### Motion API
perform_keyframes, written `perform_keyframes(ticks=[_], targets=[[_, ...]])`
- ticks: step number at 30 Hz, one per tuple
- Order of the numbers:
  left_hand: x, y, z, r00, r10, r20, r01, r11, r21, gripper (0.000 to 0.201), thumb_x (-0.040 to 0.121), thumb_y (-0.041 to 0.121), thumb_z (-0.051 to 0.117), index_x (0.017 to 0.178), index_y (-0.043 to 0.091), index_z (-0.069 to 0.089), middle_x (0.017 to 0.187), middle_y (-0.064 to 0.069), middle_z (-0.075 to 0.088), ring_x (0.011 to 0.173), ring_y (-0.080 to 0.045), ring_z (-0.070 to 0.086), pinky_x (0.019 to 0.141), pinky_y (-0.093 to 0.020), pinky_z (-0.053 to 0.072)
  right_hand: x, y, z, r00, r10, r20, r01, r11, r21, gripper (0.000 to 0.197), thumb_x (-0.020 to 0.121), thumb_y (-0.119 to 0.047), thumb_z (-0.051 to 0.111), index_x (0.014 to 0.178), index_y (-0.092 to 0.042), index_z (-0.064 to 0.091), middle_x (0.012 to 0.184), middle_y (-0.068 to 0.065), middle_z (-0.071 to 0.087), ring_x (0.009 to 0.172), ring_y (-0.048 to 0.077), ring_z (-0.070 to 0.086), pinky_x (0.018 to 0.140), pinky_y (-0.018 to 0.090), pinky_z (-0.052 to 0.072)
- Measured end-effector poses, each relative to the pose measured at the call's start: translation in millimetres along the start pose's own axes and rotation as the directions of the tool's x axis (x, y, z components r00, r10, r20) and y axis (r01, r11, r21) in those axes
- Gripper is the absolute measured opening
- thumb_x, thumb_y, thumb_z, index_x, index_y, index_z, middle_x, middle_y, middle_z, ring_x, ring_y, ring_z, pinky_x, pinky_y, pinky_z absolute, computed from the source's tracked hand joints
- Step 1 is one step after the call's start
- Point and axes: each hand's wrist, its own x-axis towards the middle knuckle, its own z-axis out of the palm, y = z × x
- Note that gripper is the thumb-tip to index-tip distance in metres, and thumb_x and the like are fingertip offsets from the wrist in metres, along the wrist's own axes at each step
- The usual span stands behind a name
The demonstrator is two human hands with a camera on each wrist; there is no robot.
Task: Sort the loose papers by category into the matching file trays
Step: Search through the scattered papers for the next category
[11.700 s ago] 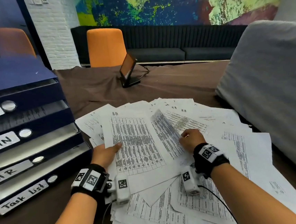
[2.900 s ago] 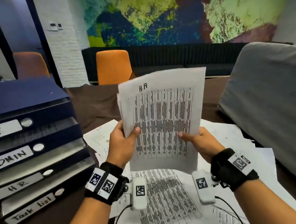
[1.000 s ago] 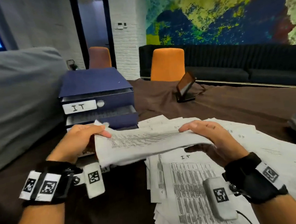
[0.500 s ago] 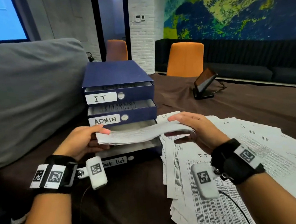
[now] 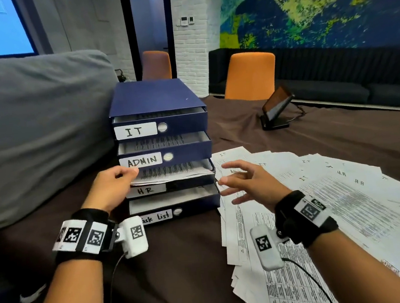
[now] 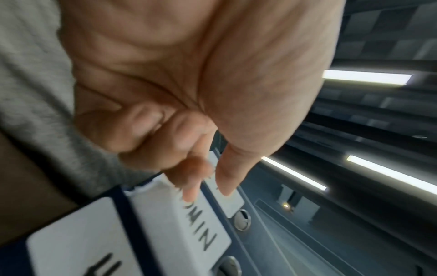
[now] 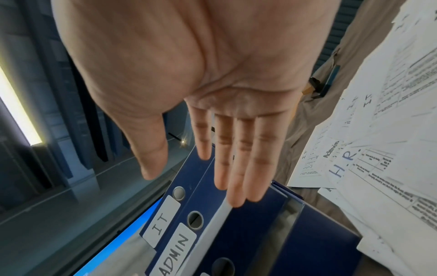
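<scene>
A blue file tray stack (image 5: 157, 96) carries the labels IT, ADMIN, HR (image 5: 146, 190) and Task list. A bundle of printed sheets (image 5: 171, 172) lies in the HR tray, its front edge sticking out a little. My left hand (image 5: 114, 186) is at the tray's left front corner, thumb beside the sheets' edge. In the left wrist view the left hand (image 6: 208, 188) has thumb and index extended before the ADMIN label (image 6: 198, 233), with nothing between them. My right hand (image 5: 230, 175) hovers open, fingers spread, just right of the stack. Loose papers (image 5: 321, 200) marked IT, HR and Admin cover the table to the right.
A large grey cushion (image 5: 33, 130) lies against the stack's left side. A tablet on a stand (image 5: 275, 110) is behind the papers. Orange chairs (image 5: 248, 76) are at the far edge. Bare brown tablecloth (image 5: 180, 263) lies in front of the trays.
Half a second ago both hands held the sheets at the HR tray's mouth. Now the sheets lie in the tray, and the right hand has let go and drawn back to the right.
</scene>
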Motion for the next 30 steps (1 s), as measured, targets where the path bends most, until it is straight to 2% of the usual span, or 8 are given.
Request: perform_keyframes(ticks=[2,4,8,14,17,20,25,30], targets=[[-2,7,1,0.992,0.091,-0.09,-0.088,0.995,0.037,0.021,0.094,0.031,0.067,0.081,0.015,0.072,0.079,-0.001,0.067,0.074,-0.015,0.056,0.067,-0.028,0.041,2,1,2,0.999,-0.033,-0.022,0.031,0.998,-0.05,0.023,0.088,-0.021,0.073,0.109,-0.018,0.065,0.101,0.011,0.074,0.091,0.024,0.074,0.073,0.038,0.058],[-7,13,2,0.981,0.157,-0.115,-0.154,0.987,0.039,0.025,0.091,0.032,0.07,0.076,0.012,0.072,0.075,-0.005,0.067,0.071,-0.017,0.055,0.066,-0.027,0.042,5,2,6,0.998,-0.057,-0.04,0.054,0.995,-0.087,0.016,0.088,-0.02,0.074,0.101,-0.017,0.067,0.099,0.013,0.074,0.089,0.025,0.074,0.068,0.034,0.058],[-15,21,18,0.959,0.267,0.094,-0.274,0.959,0.073,0.018,0.085,0.032,0.077,0.072,0.02,0.076,0.072,0.007,0.072,0.066,-0.005,0.061,0.07,-0.022,0.047,12,7,18,0.986,-0.159,-0.047,0.143,0.959,-0.245,0.012,0.084,-0.021,0.078,0.089,-0.023,0.067,0.09,0.002,0.072,0.081,0.014,0.07,0.065,0.025,0.054],[-18,16,54,0.908,0.241,0.341,-0.323,0.923,0.208,0.006,0.087,0.028,0.075,0.084,0.032,0.076,0.084,0.015,0.074,0.08,0.005,0.065,0.076,-0.015,0.046,32,17,55,0.958,-0.262,0.12,0.276,0.713,-0.645,0.016,0.082,-0.038,0.075,0.093,-0.027,0.068,0.094,-0.01,0.068,0.091,0.011,0.065,0.088,0.034,0.054],[-15,10,66,0.928,0.236,0.29,-0.294,0.939,0.179,0.026,0.088,0.031,0.074,0.114,0.028,0.072,0.101,0.014,0.068,0.093,0.0,0.061,0.08,-0.014,0.042,50,21,65,0.971,-0.232,0.063,0.215,0.718,-0.662,0.03,0.082,-0.04,0.074,0.107,-0.024,0.068,0.109,-0.005,0.069,0.101,0.014,0.064,0.094,0.036,0.052],[-15,4,76,0.945,0.25,0.21,-0.293,0.934,0.204,0.04,0.09,0.035,0.071,0.128,0.027,0.064,0.096,0.014,0.061,0.086,0.0,0.056,0.076,-0.018,0.042,60,28,67,0.985,-0.174,-0.006,0.127,0.744,-0.655,0.044,0.083,-0.037,0.074,0.122,-0.021,0.063,0.12,-0.002,0.066,0.11,0.015,0.063,0.099,0.035,0.05],[-10,-3,85,0.923,0.378,0.074,-0.357,0.769,0.53,0.031,0.086,0.042,0.066,0.116,0.036,0.064,0.115,0.013,0.064,0.111,-0.016,0.049,0.098,-0.037,0.036,61,32,77,0.905,-0.426,0.009,0.236,0.482,-0.844,0.034,0.083,-0.039,0.069,0.111,-0.021,0.062,0.111,-0.003,0.061,0.107,0.019,0.053,0.091,0.036,0.048],[-5,-9,94,0.91,0.413,-0.023,-0.34,0.779,0.527,0.029,0.085,0.029,0.061,0.114,0.028,0.06,0.112,0.006,0.06,0.111,-0.02,0.046,0.098,-0.04,0.03,71,25,85,0.924,-0.372,0.083,0.212,0.322,-0.923,0.049,0.081,-0.041,0.067,0.121,-0.02,0.048,0.123,0.0,0.052,0.116,0.023,0.048,0.098,0.041,0.038]])
